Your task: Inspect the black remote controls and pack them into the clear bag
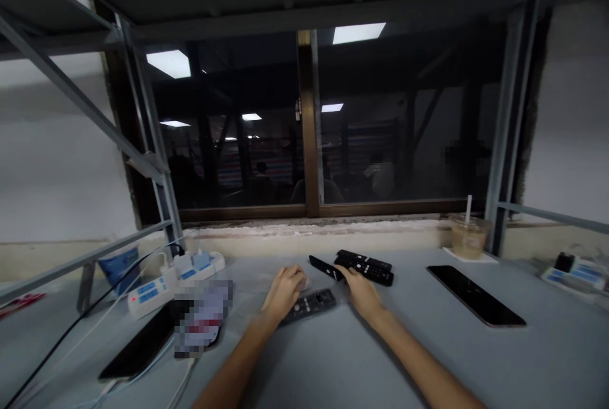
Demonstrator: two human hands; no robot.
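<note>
Grey desktop (328, 358) lies under seemingly four remotes (311, 305), one in the right hand (363, 293).

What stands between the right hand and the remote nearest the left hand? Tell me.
Nothing solid is visible between the right hand and the near remote, only a strip of desk. The left hand overlaps that remote's left part in view; any thin clear wrap is too faint to judge.

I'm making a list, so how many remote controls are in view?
4: the front remote at the left hand, the slanted remote at the right hand, and the far remote and nearer remote overlapping just beyond it. More may be hidden.
</note>
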